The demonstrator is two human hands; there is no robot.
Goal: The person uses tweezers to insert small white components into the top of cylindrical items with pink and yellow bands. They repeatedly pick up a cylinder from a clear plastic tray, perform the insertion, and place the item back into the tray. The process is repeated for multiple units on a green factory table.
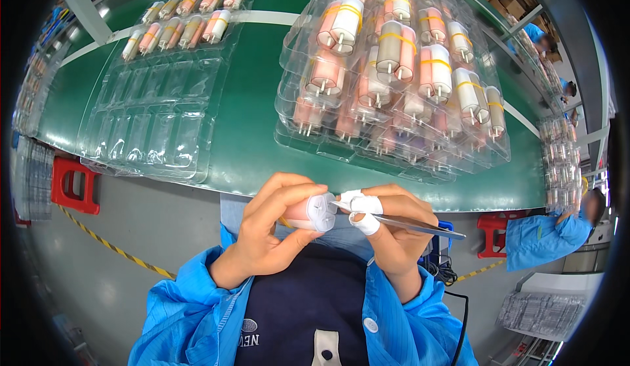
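Note:
My left hand [262, 231] is closed around a pair of pink and white cylinders [306, 212] with a yellow band, their pale end face turned to the right. In my right hand [401, 235] is a pair of metal tweezers [420, 225], pinched between thumb and fingers that wear white finger covers. The tweezer tips are at the cylinders' end face; whether they grip anything there is too small to tell. Both hands are just off the near edge of the green table [252, 130].
Stacked clear trays [394, 113] of banded cylinder pairs rise on the table's right side. A partly filled clear tray [154, 120] lies at left, its near pockets bare. Red stools [75, 185] stand beneath. A person in a blue coat [545, 238] sits at far right.

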